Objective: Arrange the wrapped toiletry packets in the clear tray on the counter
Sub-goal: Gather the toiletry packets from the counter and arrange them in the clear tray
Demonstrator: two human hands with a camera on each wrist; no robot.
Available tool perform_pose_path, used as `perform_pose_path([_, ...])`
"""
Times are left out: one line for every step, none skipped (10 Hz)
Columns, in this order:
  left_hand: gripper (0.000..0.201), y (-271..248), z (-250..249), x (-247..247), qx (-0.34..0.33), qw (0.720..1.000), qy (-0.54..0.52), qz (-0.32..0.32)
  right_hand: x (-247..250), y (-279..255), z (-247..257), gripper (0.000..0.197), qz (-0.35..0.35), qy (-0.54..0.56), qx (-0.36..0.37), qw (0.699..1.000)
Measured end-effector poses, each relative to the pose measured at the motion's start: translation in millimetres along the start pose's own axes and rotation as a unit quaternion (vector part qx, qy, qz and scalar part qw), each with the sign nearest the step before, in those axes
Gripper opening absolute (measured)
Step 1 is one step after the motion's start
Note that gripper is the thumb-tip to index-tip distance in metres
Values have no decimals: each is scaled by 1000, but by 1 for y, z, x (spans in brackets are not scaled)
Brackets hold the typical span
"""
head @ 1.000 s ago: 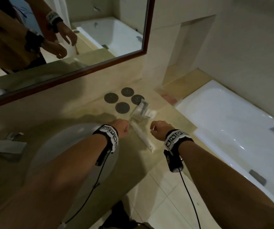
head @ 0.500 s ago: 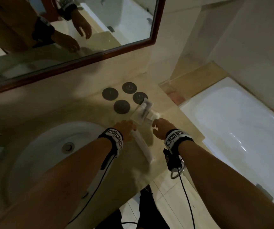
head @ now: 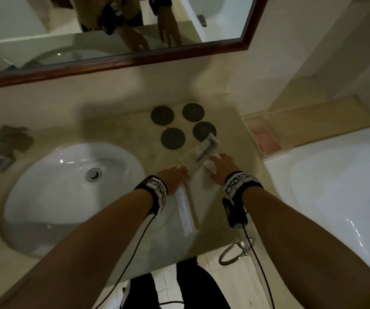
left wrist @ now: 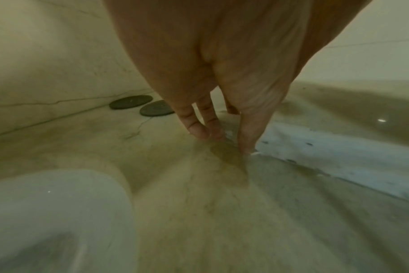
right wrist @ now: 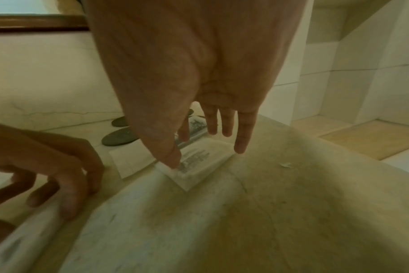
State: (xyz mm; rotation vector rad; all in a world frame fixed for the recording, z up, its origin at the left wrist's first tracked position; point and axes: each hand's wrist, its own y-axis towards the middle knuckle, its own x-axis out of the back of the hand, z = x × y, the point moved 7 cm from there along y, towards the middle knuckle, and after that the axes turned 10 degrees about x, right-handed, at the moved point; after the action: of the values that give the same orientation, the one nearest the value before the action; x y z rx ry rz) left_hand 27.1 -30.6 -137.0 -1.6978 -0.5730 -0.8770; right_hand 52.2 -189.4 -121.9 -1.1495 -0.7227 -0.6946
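While the wrapped packets lie partly outside it, the clear rectangular plastic tray (head: 198, 152) serves here as the landmark for every place given.

Head view. The tray sits on the beige marble counter (head: 121, 134), just on the near side of four dark round coasters (head: 172, 138); it holds a see-through wrapped packet with a dark item inside (head: 206, 148). A small flat white paper packet (head: 210, 164) lies touching the tray's right edge, under the right hand (head: 220, 171), whose fingers are stretched out and hold nothing. A long narrow white wrapped packet (head: 185, 211) lies on the near side of the tray, running toward the counter edge. The left hand (head: 172, 177) rests at that packet's far end, beside the tray's near corner. The white oval sink basin (head: 68, 195) is well to the left of the tray.

Left wrist view. The left hand's fingers (left wrist: 200, 129) point down, nearly straight, tips on the counter at the end of the long white packet (left wrist: 339, 157); whether they pinch it cannot be told. Two coasters (left wrist: 131, 102) show beyond.

Right wrist view. The right hand's thumb (right wrist: 168, 157) touches the corner of the small white packet with grey print (right wrist: 196, 162); the other fingers hang straight above it, grasping nothing. The tray edge is behind, blurred.

Progress, as judged: one packet is in the tray; the small and the long packet are not yet placed.
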Motion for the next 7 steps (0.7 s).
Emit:
perform_pose_path([46, -4, 1, 3, 20, 1000, 12, 9, -6, 9, -3, 47, 11, 1, 0, 1000])
perform_pose_path([41, -11, 4, 10, 19, 999, -20, 16, -6, 13, -4, 42, -11, -16, -22, 1000])
perform_pose_path([33, -17, 12, 16, 10, 999, -41, 1, -8, 14, -6, 61, -16, -43, -43, 998])
perform_pose_path([28, -28, 20, 24, 26, 998, -58, -10, -11, 9, -6, 91, -12, 5, -49, 999])
perform_pose_path([26, -38, 36, 29, 52, 995, -77, -29, -2, 7, 2, 84, -23, 74, -47, 996])
perform_pose_path([26, -56, 58, 36, 93, 991, -89, -45, 21, 5, 25, 54, -20, 59, -37, 997])
perform_pose_path([27, -83, 77, 45, 122, 987, -86, -64, 46, -3, 59, 49, -54, 46, -2, 998])
